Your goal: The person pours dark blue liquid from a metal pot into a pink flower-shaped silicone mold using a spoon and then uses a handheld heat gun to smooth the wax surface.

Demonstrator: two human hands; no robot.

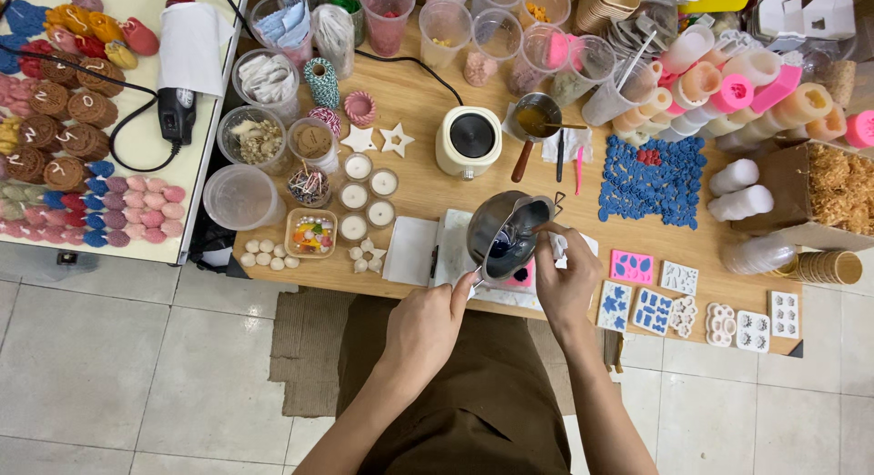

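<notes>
Looking down on a crowded craft worktop [428, 102]:
Packages: clear plastic cups [444, 24] stand along the upper centre of the frame; a brown cardboard box [824, 197] of straw-coloured shavings sits at the right edge; white folded cartons [806, 12] lie in the upper right corner
Metal pitcher [503, 234]: centre of the frame, tilted, dark blue liquid inside, above a white sheet
Left hand [428, 325]: closed around the pitcher's handle, just below it
Right hand [566, 279]: fingers pinched on a white tissue [557, 247] at the pitcher's right rim
Silicone moulds [637, 302]: blue, pink and white, lower right, beside the right hand
</notes>
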